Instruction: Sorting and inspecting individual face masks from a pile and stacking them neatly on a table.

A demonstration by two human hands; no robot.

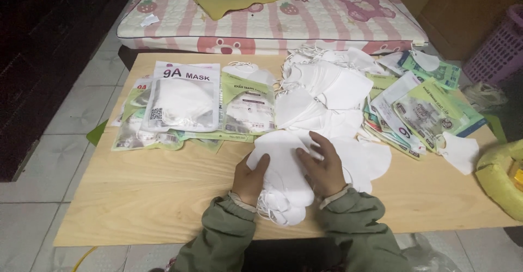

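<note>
My left hand [249, 179] and my right hand [323, 168] both grip a small stack of white face masks [283, 182] near the front edge of a low wooden table [152, 196]. Elastic ear loops hang from the stack's lower end. Beyond my hands lies a loose heap of white masks [327, 95]. At the left sit filled clear mask packets [182, 104] and a green-printed packet [248, 108]. Both sleeves are olive green.
A stack of empty green and white packets [419, 114] lies at the right, with a single mask [460, 152] beside it. A yellow sack [504, 176] stands at the right edge. Behind the table are a pink patterned mattress [327, 24] and a purple basket [498, 49].
</note>
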